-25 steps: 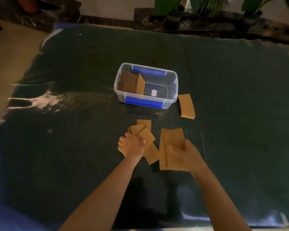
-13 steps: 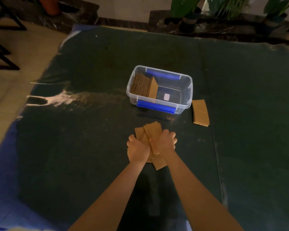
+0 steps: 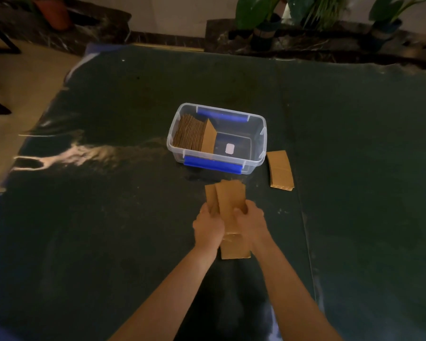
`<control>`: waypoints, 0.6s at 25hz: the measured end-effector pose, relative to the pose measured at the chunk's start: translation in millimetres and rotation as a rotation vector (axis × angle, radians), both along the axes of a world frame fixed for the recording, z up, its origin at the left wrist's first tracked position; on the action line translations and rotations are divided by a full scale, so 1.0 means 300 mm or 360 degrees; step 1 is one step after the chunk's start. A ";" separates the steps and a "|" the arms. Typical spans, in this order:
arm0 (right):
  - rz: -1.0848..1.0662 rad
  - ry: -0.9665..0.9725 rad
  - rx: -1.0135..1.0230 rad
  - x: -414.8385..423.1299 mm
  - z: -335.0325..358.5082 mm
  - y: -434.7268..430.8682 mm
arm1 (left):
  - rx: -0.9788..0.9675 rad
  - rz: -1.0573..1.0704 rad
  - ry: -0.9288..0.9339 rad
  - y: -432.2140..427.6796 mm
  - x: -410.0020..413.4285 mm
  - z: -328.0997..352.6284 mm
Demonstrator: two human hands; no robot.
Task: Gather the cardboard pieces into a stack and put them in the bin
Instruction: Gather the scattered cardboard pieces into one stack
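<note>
I see a bunch of brown cardboard pieces (image 3: 229, 200) squeezed between my two hands, not lined up yet, with one end sticking out toward the bin (image 3: 256, 166) and the other end toward me. The bin is a clear box with blue handles, and it has a row of cardboard (image 3: 190, 132) standing on edge in its left side. A small flat stack (image 3: 280, 170) lies on the mat just right of the bin.

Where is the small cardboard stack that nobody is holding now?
In the head view, the loose cardboard stack lies flat on the dark mat, just right of the clear bin.
</note>
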State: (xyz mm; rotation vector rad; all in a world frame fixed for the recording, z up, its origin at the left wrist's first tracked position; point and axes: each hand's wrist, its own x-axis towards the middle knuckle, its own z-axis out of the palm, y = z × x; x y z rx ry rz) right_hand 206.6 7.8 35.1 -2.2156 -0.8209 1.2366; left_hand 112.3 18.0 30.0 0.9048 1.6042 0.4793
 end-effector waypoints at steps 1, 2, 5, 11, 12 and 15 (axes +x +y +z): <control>-0.0058 -0.0054 0.0095 0.049 0.016 -0.019 | 0.0050 -0.0005 -0.0152 -0.013 0.050 0.028; -0.0130 -0.0106 0.0177 0.108 0.033 -0.033 | 0.0119 -0.0053 -0.0279 -0.021 0.107 0.055; -0.0325 -0.0216 0.0333 0.289 0.069 -0.018 | 0.0407 -0.0312 -0.0393 0.005 0.282 0.090; -0.0299 -0.0406 0.0388 0.536 0.057 0.200 | 0.0487 -0.0347 -0.0169 0.192 0.568 0.040; -0.0275 -0.0416 0.0359 0.554 0.044 0.236 | 0.0489 -0.0326 -0.0107 0.222 0.592 0.024; -0.0169 -0.0398 0.0229 0.579 -0.017 0.303 | 0.0538 -0.0383 0.0227 0.294 0.632 -0.038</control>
